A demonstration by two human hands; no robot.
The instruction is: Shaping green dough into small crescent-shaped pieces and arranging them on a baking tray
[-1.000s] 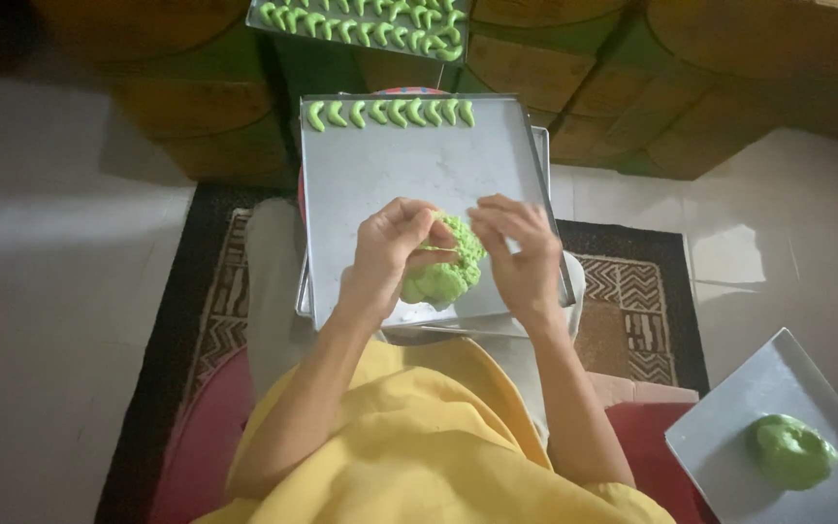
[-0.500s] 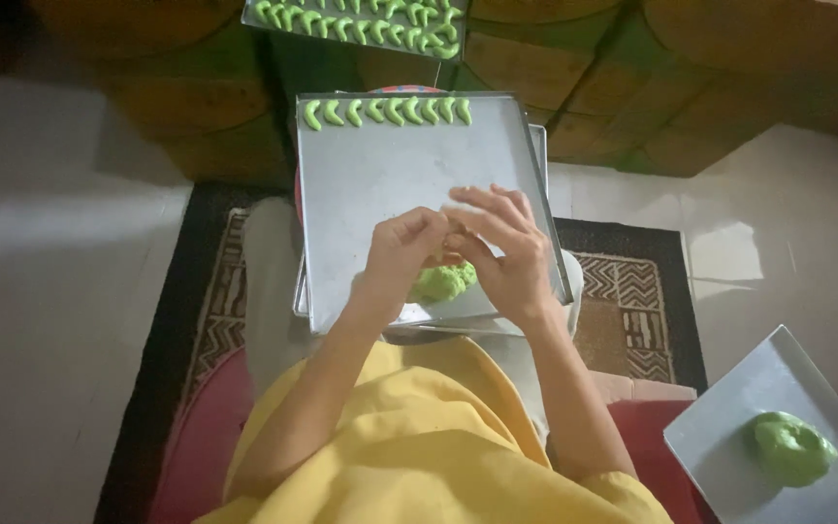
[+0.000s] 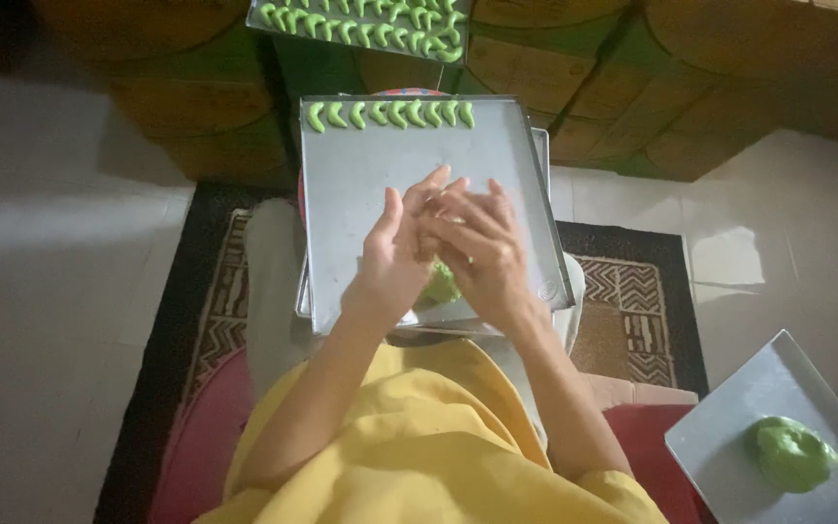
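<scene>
Fingers of both hands are pressed palm to palm above a metal baking tray [image 3: 361, 184]; the left hand [image 3: 395, 257] and right hand [image 3: 482, 254] are flattened together, and whether any dough lies between them cannot be told; a lump of green dough [image 3: 441, 283] peeks out just beneath them on the tray's near edge; a row of green crescent pieces [image 3: 390, 114] lines the tray's far edge; a second tray of crescents [image 3: 361, 21] sits beyond; a smaller tray [image 3: 729, 437] at lower right bears another dough lump [image 3: 792, 453]; a patterned rug [image 3: 632, 320] lies underneath.
</scene>
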